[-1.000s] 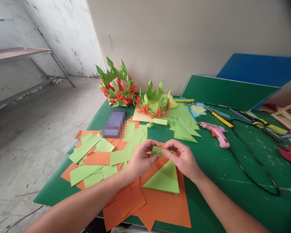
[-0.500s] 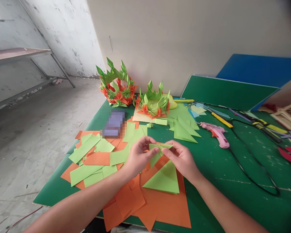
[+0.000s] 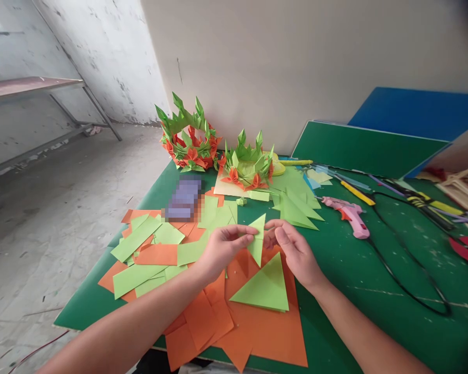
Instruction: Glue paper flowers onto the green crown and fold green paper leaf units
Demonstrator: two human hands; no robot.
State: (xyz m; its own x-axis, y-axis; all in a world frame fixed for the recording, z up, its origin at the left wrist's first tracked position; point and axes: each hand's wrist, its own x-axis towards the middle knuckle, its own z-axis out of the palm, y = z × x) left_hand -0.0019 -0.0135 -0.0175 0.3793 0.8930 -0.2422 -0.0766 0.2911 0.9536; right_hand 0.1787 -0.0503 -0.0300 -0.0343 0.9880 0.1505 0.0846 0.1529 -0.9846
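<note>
Between its thumb and fingers my left hand (image 3: 223,250) pinches a small folded piece of light green paper (image 3: 258,240), held upright with pointed ends at top and bottom. My right hand (image 3: 296,253) is just to the right of that piece, its fingers loosely curved and thumb apart, with nothing visible in it. Below both hands, a folded green paper triangle (image 3: 265,288) lies on a large orange sheet (image 3: 276,337).
Loose green and orange paper strips (image 3: 140,239) spread across the left of the green table (image 3: 335,311). Two folded-paper crowns (image 3: 191,156) stand at the back. A pink glue gun (image 3: 349,214) with a black cord, plus pliers (image 3: 425,205), lies on the right.
The green paper has turned from lying crosswise between both hands to standing upright in my left hand. My right hand has let go of it and shifted slightly away.
</note>
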